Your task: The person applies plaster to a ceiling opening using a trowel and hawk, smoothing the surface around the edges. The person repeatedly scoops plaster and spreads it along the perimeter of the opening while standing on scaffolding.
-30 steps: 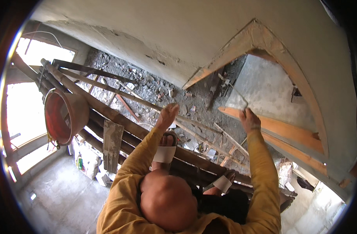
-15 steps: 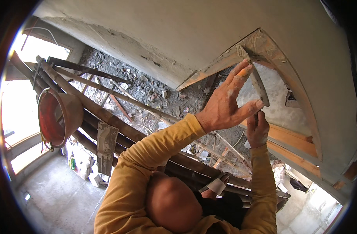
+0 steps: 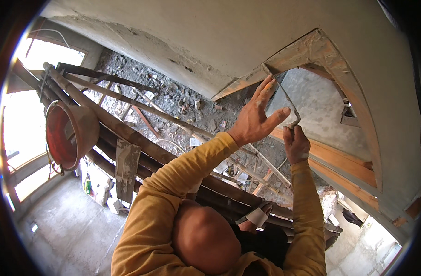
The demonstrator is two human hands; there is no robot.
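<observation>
Two hands up at a pale plastered wall, beside a wood-framed opening with a plaster-smeared upper edge. Below, scaffold poles running diagonally over rubble, with a red bucket hung at far left. Between hands, a thin metal trowel, long axis slanting from upper left, at frame's top edge, down to lower right; blade tip up-left, handle end low. Left hand raised, palm toward wall, fingers spread and loose, flat against blade rather than wrapped around it. Right hand just below, arm nearly straight up, fingers clenched around trowel's lower end.
</observation>
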